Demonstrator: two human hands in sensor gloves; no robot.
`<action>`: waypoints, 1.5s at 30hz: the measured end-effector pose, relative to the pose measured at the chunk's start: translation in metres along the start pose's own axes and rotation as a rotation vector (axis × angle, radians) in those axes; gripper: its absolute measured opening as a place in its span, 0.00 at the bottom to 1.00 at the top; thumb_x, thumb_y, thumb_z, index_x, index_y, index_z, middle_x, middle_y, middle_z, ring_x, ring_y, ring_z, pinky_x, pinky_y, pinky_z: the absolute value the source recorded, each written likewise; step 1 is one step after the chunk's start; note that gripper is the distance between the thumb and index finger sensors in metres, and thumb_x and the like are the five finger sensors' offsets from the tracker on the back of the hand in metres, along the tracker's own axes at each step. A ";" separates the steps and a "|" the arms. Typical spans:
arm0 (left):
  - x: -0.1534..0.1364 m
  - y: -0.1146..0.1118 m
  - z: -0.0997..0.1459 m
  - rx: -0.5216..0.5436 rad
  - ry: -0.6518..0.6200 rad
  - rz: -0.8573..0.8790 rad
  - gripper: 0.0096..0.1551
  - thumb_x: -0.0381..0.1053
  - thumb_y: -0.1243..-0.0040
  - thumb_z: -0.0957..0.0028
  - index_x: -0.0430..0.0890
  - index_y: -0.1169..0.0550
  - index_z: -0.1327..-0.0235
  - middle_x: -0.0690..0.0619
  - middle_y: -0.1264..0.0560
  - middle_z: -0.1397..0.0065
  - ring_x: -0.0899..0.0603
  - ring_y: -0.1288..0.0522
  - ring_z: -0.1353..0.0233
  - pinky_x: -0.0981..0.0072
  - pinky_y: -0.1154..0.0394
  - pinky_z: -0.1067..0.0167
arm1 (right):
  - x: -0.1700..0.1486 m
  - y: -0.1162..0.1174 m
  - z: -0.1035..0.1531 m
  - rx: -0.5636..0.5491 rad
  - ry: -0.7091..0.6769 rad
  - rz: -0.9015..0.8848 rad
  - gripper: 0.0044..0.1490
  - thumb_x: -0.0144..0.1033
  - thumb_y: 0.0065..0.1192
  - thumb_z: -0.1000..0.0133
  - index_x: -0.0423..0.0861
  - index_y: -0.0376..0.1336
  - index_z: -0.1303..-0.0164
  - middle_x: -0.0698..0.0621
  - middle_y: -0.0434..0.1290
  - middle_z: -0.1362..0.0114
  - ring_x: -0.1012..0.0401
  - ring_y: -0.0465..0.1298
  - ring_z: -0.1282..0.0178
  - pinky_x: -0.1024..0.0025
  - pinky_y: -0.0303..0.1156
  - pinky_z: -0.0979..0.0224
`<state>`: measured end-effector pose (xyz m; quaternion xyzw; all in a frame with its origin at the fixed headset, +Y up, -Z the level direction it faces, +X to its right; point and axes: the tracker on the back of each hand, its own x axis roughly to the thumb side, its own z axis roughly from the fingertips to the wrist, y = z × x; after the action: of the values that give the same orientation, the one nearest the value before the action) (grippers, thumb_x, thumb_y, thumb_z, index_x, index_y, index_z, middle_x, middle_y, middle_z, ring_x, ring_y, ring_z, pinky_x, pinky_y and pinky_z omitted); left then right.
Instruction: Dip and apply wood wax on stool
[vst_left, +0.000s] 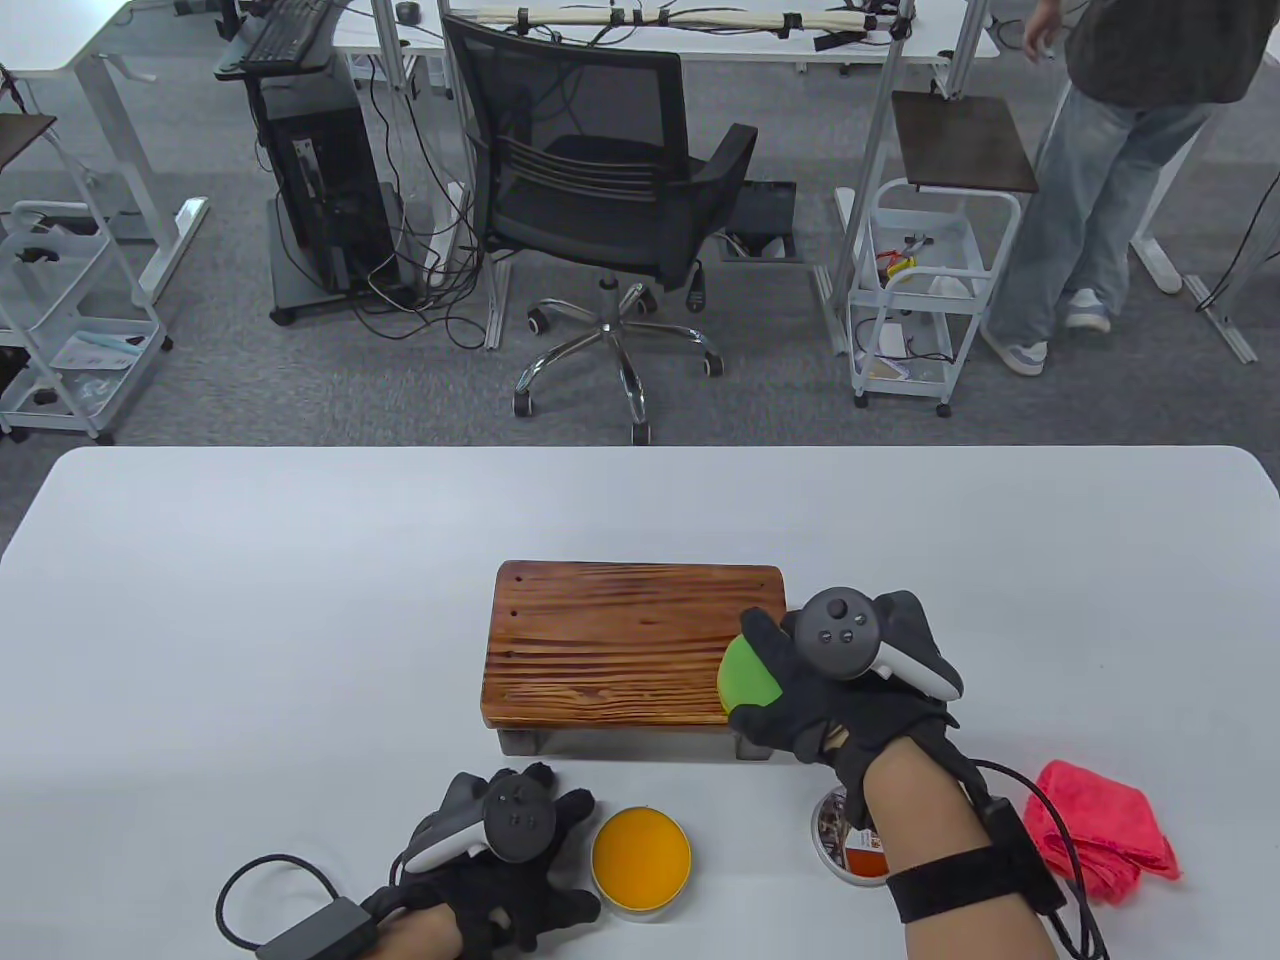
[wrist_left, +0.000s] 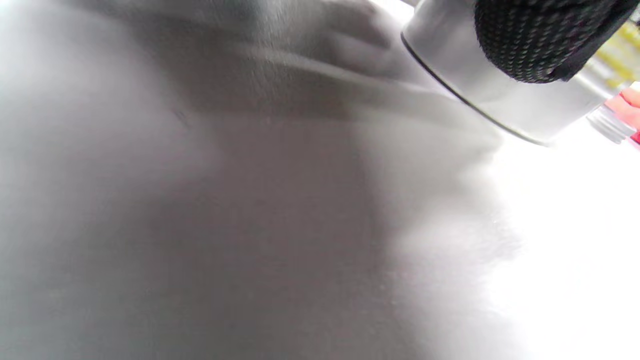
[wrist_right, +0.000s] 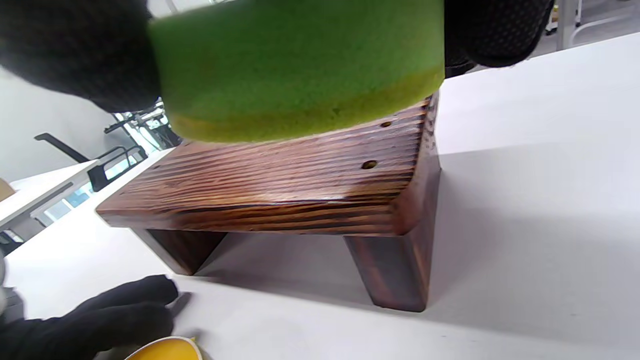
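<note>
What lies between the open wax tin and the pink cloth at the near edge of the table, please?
In the table view, the tin's lid lies between the wax tin and the pink cloth, partly hidden under the right forearm.

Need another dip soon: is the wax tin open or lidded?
Open: the wax tin shows bare orange wax, and its lid lies on the table apart.

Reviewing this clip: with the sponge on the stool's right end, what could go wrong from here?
1. The right hand presses the green sponge at the stool top's right edge; a stroke could slip off and smear wax on the table.
2. The open wax tin beside the left hand could get knocked.
</note>
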<state>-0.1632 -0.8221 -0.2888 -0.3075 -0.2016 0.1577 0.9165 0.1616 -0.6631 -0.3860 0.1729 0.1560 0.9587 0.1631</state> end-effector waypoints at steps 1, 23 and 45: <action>0.000 0.003 0.004 0.005 0.003 -0.004 0.63 0.77 0.39 0.46 0.60 0.64 0.18 0.36 0.76 0.16 0.23 0.75 0.21 0.17 0.70 0.36 | -0.002 0.000 0.000 0.001 0.006 0.000 0.67 0.74 0.70 0.54 0.51 0.44 0.15 0.33 0.49 0.15 0.33 0.63 0.27 0.39 0.68 0.30; -0.043 0.096 0.027 0.376 0.081 0.270 0.71 0.80 0.42 0.51 0.57 0.72 0.21 0.32 0.71 0.15 0.21 0.73 0.21 0.16 0.69 0.36 | -0.027 0.003 -0.005 0.030 0.059 0.042 0.67 0.73 0.70 0.54 0.51 0.44 0.15 0.33 0.49 0.15 0.33 0.62 0.26 0.39 0.67 0.30; -0.068 0.106 -0.025 0.363 0.065 0.437 0.70 0.81 0.40 0.54 0.63 0.68 0.18 0.34 0.68 0.12 0.20 0.70 0.19 0.15 0.68 0.34 | -0.008 0.014 -0.017 0.094 0.102 0.255 0.66 0.72 0.72 0.55 0.51 0.46 0.15 0.33 0.49 0.15 0.33 0.63 0.27 0.39 0.67 0.30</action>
<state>-0.2278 -0.7825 -0.3921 -0.1793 -0.0695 0.3753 0.9067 0.1586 -0.6830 -0.3978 0.1498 0.1856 0.9709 0.0235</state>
